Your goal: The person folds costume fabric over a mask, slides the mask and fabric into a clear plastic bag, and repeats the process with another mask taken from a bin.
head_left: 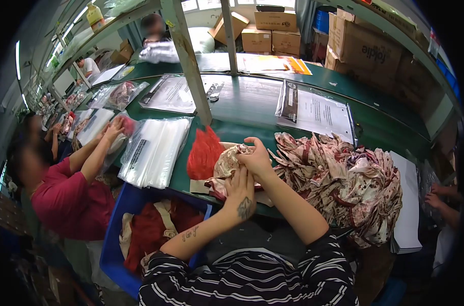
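A cream cloth piece with dark red splatters (225,164) lies bunched on the green table in front of me. My right hand (257,160) grips its upper right side with bent fingers and thumb. From below, my left hand (238,186) presses its fingers together against the same cloth; some fingertips are hidden in the folds. Touching the cloth on the left is a bright red, fluffy tufted piece (203,154). A flat beige piece (199,187) shows beneath them. To the right of my hands spreads a big pile of similar splattered cloth pieces (339,183).
A blue bin (112,255) with dark red cloth stands below left. Clear plastic bags (155,153) lie left; bagged printed sheets (316,109) lie beyond. A metal post (186,61) rises from the table. White sheets (406,204) lie right. Co-workers (74,196) work nearby.
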`<state>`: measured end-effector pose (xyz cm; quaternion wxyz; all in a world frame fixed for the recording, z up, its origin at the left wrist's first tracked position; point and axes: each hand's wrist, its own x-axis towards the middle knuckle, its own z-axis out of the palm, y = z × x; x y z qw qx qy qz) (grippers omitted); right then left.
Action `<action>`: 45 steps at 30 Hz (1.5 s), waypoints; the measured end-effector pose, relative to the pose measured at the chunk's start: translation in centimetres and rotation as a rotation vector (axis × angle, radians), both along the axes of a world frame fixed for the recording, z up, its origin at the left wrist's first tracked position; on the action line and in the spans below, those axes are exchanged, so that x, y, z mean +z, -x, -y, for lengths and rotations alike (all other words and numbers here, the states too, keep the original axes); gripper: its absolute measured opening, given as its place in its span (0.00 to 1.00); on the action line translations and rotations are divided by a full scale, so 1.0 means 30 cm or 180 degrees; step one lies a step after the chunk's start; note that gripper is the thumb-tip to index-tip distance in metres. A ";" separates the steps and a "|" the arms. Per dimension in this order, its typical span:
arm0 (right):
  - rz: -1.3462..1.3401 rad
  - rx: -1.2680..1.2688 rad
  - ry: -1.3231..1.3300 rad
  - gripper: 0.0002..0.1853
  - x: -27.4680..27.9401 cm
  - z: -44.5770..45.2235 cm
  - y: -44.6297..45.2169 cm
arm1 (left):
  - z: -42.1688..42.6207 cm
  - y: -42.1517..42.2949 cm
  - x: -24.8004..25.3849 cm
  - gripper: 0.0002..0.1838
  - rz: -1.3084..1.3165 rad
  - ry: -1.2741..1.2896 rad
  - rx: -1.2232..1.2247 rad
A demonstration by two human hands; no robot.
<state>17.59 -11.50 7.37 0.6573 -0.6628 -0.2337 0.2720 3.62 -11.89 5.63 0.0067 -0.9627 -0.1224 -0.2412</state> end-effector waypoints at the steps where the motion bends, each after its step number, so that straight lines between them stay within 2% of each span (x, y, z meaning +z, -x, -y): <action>1: -0.0005 0.0011 -0.0002 0.28 0.003 0.007 -0.008 | 0.040 0.041 0.040 0.32 -0.0063 0.0178 -0.0138; 3: -0.0230 0.0097 -0.0155 0.28 0.029 0.037 -0.020 | 0.070 0.100 0.144 0.30 -0.0129 0.0363 -0.0272; 5: -0.0454 0.0164 -0.0283 0.29 0.066 0.069 -0.024 | -0.008 0.159 0.236 0.28 -0.0679 0.3575 -0.1699; 6: -0.0460 0.0159 -0.0268 0.29 0.094 0.086 -0.020 | -0.056 0.186 0.242 0.27 0.0055 0.3879 -0.1438; 7: -0.0655 0.0299 -0.0401 0.28 0.135 0.107 -0.012 | -0.102 0.204 0.248 0.27 0.0792 0.4147 -0.1152; 8: -0.0852 0.0439 -0.0536 0.28 0.179 0.129 -0.001 | -0.150 0.181 0.266 0.27 0.1865 0.3854 -0.1024; 10: -0.1226 0.0721 -0.0830 0.27 0.248 0.157 0.017 | -0.262 0.138 0.334 0.34 0.2371 0.2994 -0.0949; 11: -0.1223 0.0725 -0.0839 0.27 0.264 0.163 0.024 | -0.272 0.128 0.341 0.34 0.2372 0.2984 -0.0951; 15: -0.1244 0.0754 -0.1082 0.25 0.307 0.161 0.058 | -0.314 0.090 0.317 0.44 0.0323 0.5644 -0.2098; 16: -0.1242 0.0757 -0.1091 0.25 0.304 0.163 0.054 | -0.337 0.082 0.306 0.44 0.0321 0.5635 -0.2097; 20: -0.1182 0.0499 -0.0735 0.23 0.243 0.171 0.029 | -0.496 0.109 0.249 0.47 -0.0893 0.5685 -0.1690; 23: -0.0893 0.0312 -0.0574 0.22 0.193 0.180 0.012 | -0.588 0.124 0.257 0.42 -0.0954 0.5461 -0.1496; 25: -0.0606 0.0111 -0.0429 0.21 0.154 0.178 0.011 | -0.631 0.116 0.266 0.32 -0.0772 0.5528 -0.0941; 26: -0.0621 0.0118 -0.0435 0.21 0.129 0.172 0.021 | -0.661 0.113 0.254 0.32 -0.0777 0.5525 -0.0922; 30: -0.0238 -0.0278 -0.0370 0.19 0.007 0.144 0.077 | -0.781 0.087 0.155 0.26 0.0127 0.5213 0.0116; 32: -0.0282 -0.0405 -0.0281 0.19 -0.077 0.119 0.088 | -0.709 0.048 0.155 0.24 0.1049 0.4086 0.0614; 33: -0.0315 -0.0520 -0.0188 0.18 -0.121 0.106 0.092 | -0.653 0.027 0.164 0.24 0.1020 0.4095 0.0608; 35: -0.0386 -0.0754 -0.0025 0.18 -0.187 0.078 0.089 | -0.541 -0.013 0.200 0.27 0.1181 0.2107 0.0032; 37: -0.0312 -0.0759 0.0051 0.18 -0.225 0.073 0.092 | -0.430 -0.014 0.265 0.32 0.0189 0.1027 -0.0691; 38: -0.0189 -0.0744 0.0118 0.18 -0.241 0.075 0.085 | -0.405 -0.016 0.237 0.32 0.0158 0.1039 -0.0676; 40: 0.0088 -0.0696 0.0259 0.19 -0.265 0.090 0.068 | -0.379 -0.022 0.163 0.46 -0.0620 -0.0503 -0.0725; 41: 0.0080 -0.0682 0.0274 0.19 -0.270 0.104 0.066 | -0.391 -0.033 0.122 0.46 -0.0630 -0.0486 -0.0715; 45: 0.1520 -0.0254 0.1431 0.21 -0.229 0.129 0.081 | -0.527 -0.062 -0.029 0.54 -0.1929 0.0306 -0.0370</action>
